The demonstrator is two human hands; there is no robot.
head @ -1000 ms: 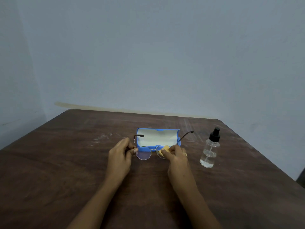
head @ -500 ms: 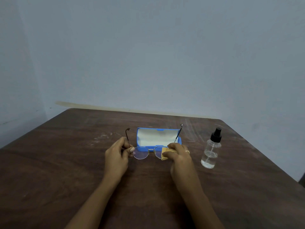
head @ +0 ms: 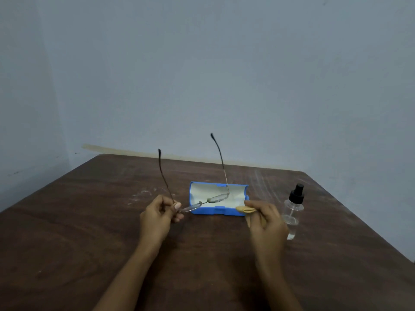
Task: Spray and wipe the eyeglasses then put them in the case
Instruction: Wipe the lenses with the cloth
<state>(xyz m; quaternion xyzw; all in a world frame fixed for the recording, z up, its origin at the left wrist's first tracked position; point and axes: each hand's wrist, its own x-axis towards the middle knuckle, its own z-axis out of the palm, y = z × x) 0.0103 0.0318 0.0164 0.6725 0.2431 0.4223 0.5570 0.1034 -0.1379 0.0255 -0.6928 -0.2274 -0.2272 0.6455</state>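
My left hand (head: 158, 215) pinches the thin metal eyeglasses (head: 207, 200) at their left hinge. The lenses lie nearly flat above the table and both temple arms stick upward. Behind them the blue case (head: 219, 211) stands open with its pale lining showing. My right hand (head: 266, 223) is off the glasses, to the right of the case, and holds a small yellow cloth (head: 244, 208) between its fingers. A clear spray bottle (head: 293, 212) with a black pump stands just right of that hand.
Everything sits on a dark brown wooden table (head: 89, 232) with pale scuff marks near the back. A blue-grey wall (head: 202, 75) runs close behind the table. The table's right edge slopes down behind the bottle.
The glasses have tilted so the temple arms now point up and the lenses face down. My right hand has come off the right lens with the cloth and moved right.
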